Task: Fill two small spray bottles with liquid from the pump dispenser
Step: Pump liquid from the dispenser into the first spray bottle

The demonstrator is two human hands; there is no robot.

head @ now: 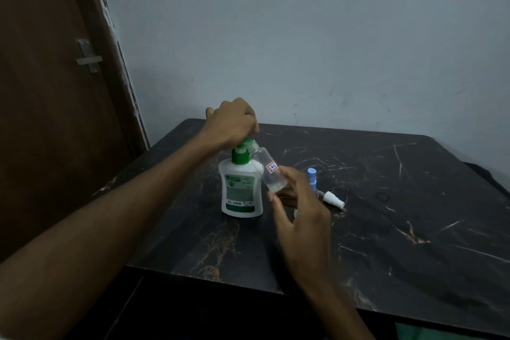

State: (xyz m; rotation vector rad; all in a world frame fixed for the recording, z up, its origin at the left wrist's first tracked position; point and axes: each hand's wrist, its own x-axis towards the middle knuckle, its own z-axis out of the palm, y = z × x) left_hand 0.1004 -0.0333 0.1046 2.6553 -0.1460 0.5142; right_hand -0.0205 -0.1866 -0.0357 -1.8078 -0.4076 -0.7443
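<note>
Clear spray bottle [269, 171] between hands, mouth under green pump [245, 146]

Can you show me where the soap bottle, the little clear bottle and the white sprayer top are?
soap bottle [239, 190]: head view, on its front label.
little clear bottle [269, 171]: head view, on its side by the sticker.
white sprayer top [332, 199]: head view, on its white middle, lying on the table.

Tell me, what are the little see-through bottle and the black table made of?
The small spray bottle looks like clear, smooth plastic: you can see through it, and it bears a small sticker. The right hand holds it. The table top looks like dark marble or a marble-look sheet, fairly matte, with pale gold veins; which one, the picture cannot settle.
</note>
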